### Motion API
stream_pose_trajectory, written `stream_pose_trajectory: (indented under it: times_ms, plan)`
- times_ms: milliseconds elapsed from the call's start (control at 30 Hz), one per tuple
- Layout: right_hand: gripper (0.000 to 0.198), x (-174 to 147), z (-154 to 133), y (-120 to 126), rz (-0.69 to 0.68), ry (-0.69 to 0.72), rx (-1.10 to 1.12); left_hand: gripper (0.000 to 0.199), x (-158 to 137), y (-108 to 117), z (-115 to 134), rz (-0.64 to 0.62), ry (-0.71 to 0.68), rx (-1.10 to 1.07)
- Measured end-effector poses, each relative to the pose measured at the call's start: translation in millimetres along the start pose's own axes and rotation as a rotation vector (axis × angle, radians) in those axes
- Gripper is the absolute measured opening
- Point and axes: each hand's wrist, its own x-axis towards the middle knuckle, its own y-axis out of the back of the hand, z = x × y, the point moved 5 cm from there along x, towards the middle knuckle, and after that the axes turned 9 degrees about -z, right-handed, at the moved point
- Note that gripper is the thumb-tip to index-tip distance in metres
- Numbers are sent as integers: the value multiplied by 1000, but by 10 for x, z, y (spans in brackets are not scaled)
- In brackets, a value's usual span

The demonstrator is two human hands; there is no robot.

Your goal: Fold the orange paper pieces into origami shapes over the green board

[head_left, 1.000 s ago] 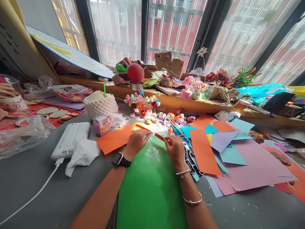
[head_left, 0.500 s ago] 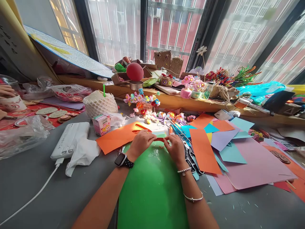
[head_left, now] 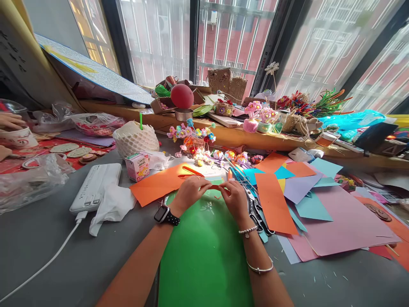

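Observation:
Between my two hands a small strip of red-orange paper (head_left: 215,186) is stretched, slightly curved. My left hand (head_left: 191,192) pinches its left end, and my right hand (head_left: 235,198) pinches the right end. Both hands are over the far part of a green mat (head_left: 204,256). A tiny orange scrap (head_left: 217,197) lies on the mat just below the strip. A large piece of orange paper (head_left: 156,187) with thin cut strips on it lies beyond my left hand. Scissors (head_left: 255,209) with dark handles rest right beside my right hand.
Coloured paper sheets (head_left: 345,221) spread over the right side. On the left are a white power bank (head_left: 96,183) with a cable, a crumpled tissue (head_left: 113,209), a pink box (head_left: 137,166) and a coconut (head_left: 136,140). Another person's hand (head_left: 11,121) is over a paper cup (head_left: 19,137) at far left.
The paper strip between my fingers looks slightly flatter and lower, and my fingers have shifted a little along it. The view has moved slightly; the rest stays in place.

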Motion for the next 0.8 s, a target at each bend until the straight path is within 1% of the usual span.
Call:
stream_pose_trajectory:
  times_ms: [100,200,333,367,433,500,567,600,667,700,800]
  plan:
    - [12,-11,41,36,44,-53,-47,19,-3,37,-32,28,82,14]
    - [12,-19,77,67,56,-81,-107,18,-11,63,-59,51,143,65]
    - [12,-26,101,101,94,-97,-135,17,-43,134,-118,159,239,101]
    - [11,-24,88,97,91,-80,-129,17,-48,147,-120,184,238,100]
    - [10,-14,39,71,59,-24,-114,17,-43,150,-93,202,187,89]
    - [10,-5,-20,40,22,25,-95,18,-25,115,-46,167,102,56]
    - [10,-1,-66,19,1,49,-78,18,-4,45,-9,76,33,1]
    - [11,-1,-81,13,-4,55,-75,16,4,8,-1,26,20,-24]
    - [11,-7,-87,8,2,49,-86,16,12,-47,-3,-46,33,-52]
    - [12,-12,-76,11,11,35,-103,16,12,-60,-9,-61,52,-54]
    - [16,-28,12,45,65,-42,-165,17,3,-59,-28,-61,119,-43]
